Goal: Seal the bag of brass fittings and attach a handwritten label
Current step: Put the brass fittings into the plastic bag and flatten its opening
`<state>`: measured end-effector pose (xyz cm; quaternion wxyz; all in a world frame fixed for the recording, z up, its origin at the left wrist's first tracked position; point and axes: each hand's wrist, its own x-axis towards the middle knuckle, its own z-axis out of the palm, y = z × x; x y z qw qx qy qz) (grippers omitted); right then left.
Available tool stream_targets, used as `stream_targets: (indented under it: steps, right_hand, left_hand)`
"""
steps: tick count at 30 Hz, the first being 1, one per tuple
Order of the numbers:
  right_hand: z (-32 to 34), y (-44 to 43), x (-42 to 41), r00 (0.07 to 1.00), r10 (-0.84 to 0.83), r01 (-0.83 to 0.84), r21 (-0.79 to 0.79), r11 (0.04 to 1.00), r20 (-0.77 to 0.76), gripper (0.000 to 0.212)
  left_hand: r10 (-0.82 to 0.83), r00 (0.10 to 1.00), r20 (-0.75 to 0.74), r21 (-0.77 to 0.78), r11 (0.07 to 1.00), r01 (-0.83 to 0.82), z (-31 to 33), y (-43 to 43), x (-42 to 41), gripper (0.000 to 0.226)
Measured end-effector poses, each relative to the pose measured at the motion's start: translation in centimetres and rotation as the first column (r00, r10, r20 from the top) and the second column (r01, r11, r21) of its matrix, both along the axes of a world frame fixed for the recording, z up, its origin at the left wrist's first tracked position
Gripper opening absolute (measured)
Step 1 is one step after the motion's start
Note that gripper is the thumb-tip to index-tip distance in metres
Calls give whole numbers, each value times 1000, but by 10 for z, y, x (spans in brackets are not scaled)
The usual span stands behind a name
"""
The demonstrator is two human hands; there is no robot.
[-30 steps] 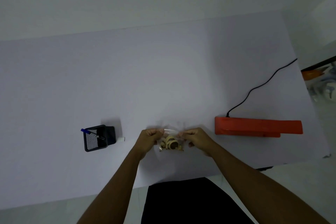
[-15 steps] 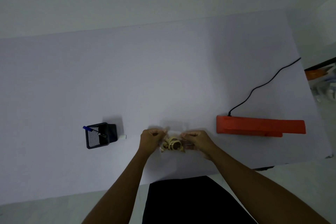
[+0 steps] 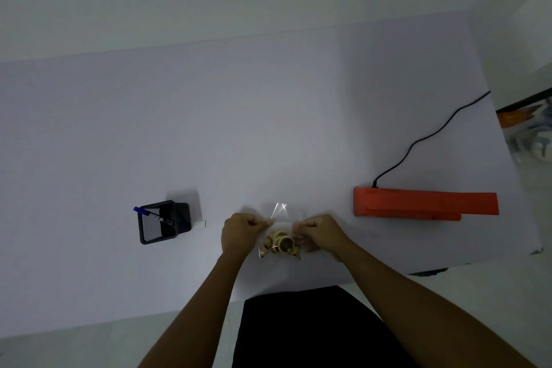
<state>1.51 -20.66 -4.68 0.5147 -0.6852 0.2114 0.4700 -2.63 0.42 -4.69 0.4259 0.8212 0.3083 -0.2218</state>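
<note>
A small clear plastic bag [image 3: 280, 219] with several brass fittings [image 3: 282, 244] in its lower part lies near the table's front edge. My left hand [image 3: 240, 233] pinches the bag's left side and my right hand [image 3: 321, 233] pinches its right side, both near the top. The bag's open upper flap stands up between my hands and catches the light. An orange heat sealer [image 3: 424, 203] lies to the right on the table. A small white label pad [image 3: 201, 224] sits beside a black mesh pen holder [image 3: 158, 222] with a blue pen [image 3: 143, 211] at the left.
A black power cord [image 3: 424, 140] runs from the sealer's back toward the table's far right edge. The white table [image 3: 209, 128] stretches wide behind my hands. Clutter sits on the floor beyond the right edge. My dark-clothed lap is at the bottom.
My hands stay on the bag's two sides; they have spread a little and the clear top flap now stands up between them.
</note>
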Motion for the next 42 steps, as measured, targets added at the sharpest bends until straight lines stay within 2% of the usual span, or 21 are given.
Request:
stream_targets:
  steps: [3,7,12,14,17,18,21,24,27,29,31,33,37,42]
  right_hand:
    - [3,3,4,999,48,-48,-51,998,12,18]
    - [6,7,10,985,170,-165,-144,976,18,25]
    - [7,7,10,980,196,-198,-190,962,-26,33]
    - [8,8,9,979,201,-203,-213,956,-30,35]
    - [10,10,9,977,212,-213,-249,945,-30,32]
    - [10,11,9,973,227,-227,-264,938,-31,30]
    - [9,12,9,957,287,-286,-303,909,-42,25]
    - [9,13,10,951,303,-306,-292,906,-58,28]
    - [8,8,13,957,279,-290,-296,910,-81,40]
    - [8,2,13,980,196,-190,-327,926,-15,52]
    - [5,-5,12,986,34,11,-273,962,160,54]
    - [7,-6,10,956,-144,179,-122,976,257,46]
    - [11,6,10,944,-314,300,132,945,101,48]
    - [6,12,4,973,-226,230,241,943,-45,54]
  left_hand:
    - [-9,999,-44,95,995,13,6,-5,4,41]
    - [-23,996,-84,212,976,41,12,-13,7,42]
    - [9,998,-56,213,977,3,12,-18,6,46]
    - [-5,998,-61,210,978,17,12,-23,7,38]
    - [-130,991,-32,244,960,134,12,-35,7,13]
    - [-179,984,-26,265,947,179,12,-38,7,14]
    - [-351,932,-88,308,880,360,16,-49,6,19]
    - [-527,840,-133,334,774,538,25,-58,2,20]
    - [-678,719,-152,372,635,677,28,-68,-9,28]
    - [-699,695,-169,395,598,697,31,-74,-18,40]
    - [-712,673,-198,411,563,717,33,-79,-22,48]
    - [-730,642,-233,407,526,747,34,-84,-26,56]
    - [-737,612,-286,398,490,776,32,-90,-29,70]
    - [-739,599,-308,405,468,786,34,-92,-35,86]
